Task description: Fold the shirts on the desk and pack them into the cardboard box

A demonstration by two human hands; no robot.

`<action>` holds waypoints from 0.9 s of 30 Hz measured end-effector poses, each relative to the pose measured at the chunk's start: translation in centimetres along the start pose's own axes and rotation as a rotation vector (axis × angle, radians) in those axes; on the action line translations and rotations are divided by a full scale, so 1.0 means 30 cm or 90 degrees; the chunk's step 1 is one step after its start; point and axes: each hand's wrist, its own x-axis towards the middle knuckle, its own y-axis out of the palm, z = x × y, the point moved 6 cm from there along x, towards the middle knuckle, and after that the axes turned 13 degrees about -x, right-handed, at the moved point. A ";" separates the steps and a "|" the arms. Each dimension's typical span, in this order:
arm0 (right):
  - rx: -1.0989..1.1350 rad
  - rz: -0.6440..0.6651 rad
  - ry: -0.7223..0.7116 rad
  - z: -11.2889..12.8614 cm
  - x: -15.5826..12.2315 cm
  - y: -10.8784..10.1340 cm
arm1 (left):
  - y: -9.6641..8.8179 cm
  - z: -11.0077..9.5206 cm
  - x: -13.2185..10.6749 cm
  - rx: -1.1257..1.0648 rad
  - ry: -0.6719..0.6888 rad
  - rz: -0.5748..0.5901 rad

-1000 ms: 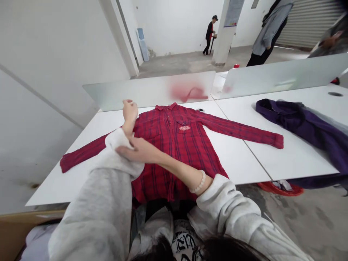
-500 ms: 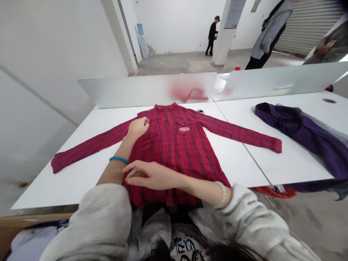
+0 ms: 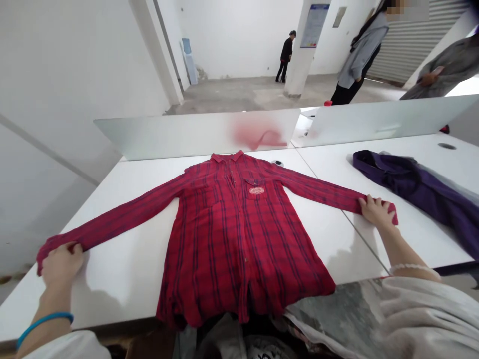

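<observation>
A red plaid long-sleeved shirt (image 3: 228, 224) lies front up on the white table (image 3: 123, 279), its sleeves spread to both sides and its hem at the table's near edge. My left hand (image 3: 62, 262), with a blue band on the wrist, grips the cuff end of the left-side sleeve, fingers curled over the cloth. At the other side, my right hand (image 3: 377, 210), wearing a pale bracelet, has its fingers bent over the right-side sleeve near its cuff. A round patch (image 3: 256, 191) shows by the chest pocket.
A dark purple garment (image 3: 415, 184) lies on the table to the right. Frosted dividers (image 3: 179, 134) run along the back edge, with a red blur behind. Beyond stand a person in grey (image 3: 361, 55), another in black (image 3: 286, 55), and a pillar (image 3: 301, 60).
My hands were close together over the shirt's body; they have moved apart, each to a sleeve's cuff. The left-side sleeve now reaches farther out.
</observation>
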 end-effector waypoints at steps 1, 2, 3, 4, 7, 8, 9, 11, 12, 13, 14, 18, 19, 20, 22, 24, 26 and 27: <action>-0.013 -0.011 -0.004 -0.025 0.010 0.021 | 0.000 0.006 0.000 -0.008 -0.019 0.006; -0.017 -0.036 0.004 -0.051 0.023 0.031 | -0.004 0.012 0.001 -0.019 -0.038 0.007; -0.016 -0.064 0.031 -0.083 0.037 0.034 | -0.010 0.019 0.003 -0.033 -0.056 0.004; -0.010 -0.081 0.073 -0.118 0.052 0.037 | -0.017 0.027 0.006 -0.050 -0.069 0.003; 0.032 -0.073 0.171 -0.204 0.090 0.050 | -0.035 0.033 0.016 -0.101 -0.055 0.007; 0.045 -0.068 0.176 -0.213 0.096 0.049 | -0.042 0.017 0.013 -0.114 -0.019 0.006; 0.049 -0.082 0.171 -0.211 0.097 0.037 | -0.051 -0.012 0.000 -0.129 0.034 -0.002; 0.019 -0.149 0.135 -0.164 0.074 -0.016 | -0.060 -0.109 -0.079 -0.178 0.181 -0.008; -0.009 -0.164 0.090 -0.112 0.049 -0.046 | -0.054 -0.174 -0.152 -0.215 0.276 0.009; -0.038 -0.166 0.024 -0.042 0.012 -0.074 | -0.038 -0.244 -0.249 -0.257 0.377 0.045; -0.056 -0.143 -0.069 0.045 -0.041 -0.095 | -0.019 -0.312 -0.368 -0.293 0.480 0.076; 0.026 -0.028 -0.525 0.425 -0.458 -0.138 | 0.119 -0.517 -0.916 -0.257 0.854 0.176; 0.036 0.018 -0.645 0.496 -0.595 -0.127 | 0.151 -0.543 -1.028 -0.247 0.930 0.166; 0.021 0.050 -0.755 0.547 -0.730 -0.108 | 0.184 -0.560 -1.108 -0.222 0.959 0.150; -0.018 0.081 -0.922 0.593 -0.953 -0.053 | 0.234 -0.573 -1.199 -0.172 0.978 0.117; -0.061 0.085 -1.006 0.589 -1.083 0.015 | 0.254 -0.567 -1.222 -0.161 0.974 0.100; -0.090 0.070 -1.033 0.567 -1.131 0.075 | 0.249 -0.555 -1.220 -0.196 0.976 0.107; -0.098 0.059 -1.040 0.556 -1.135 0.097 | 0.242 -0.550 -1.219 -0.215 0.981 0.119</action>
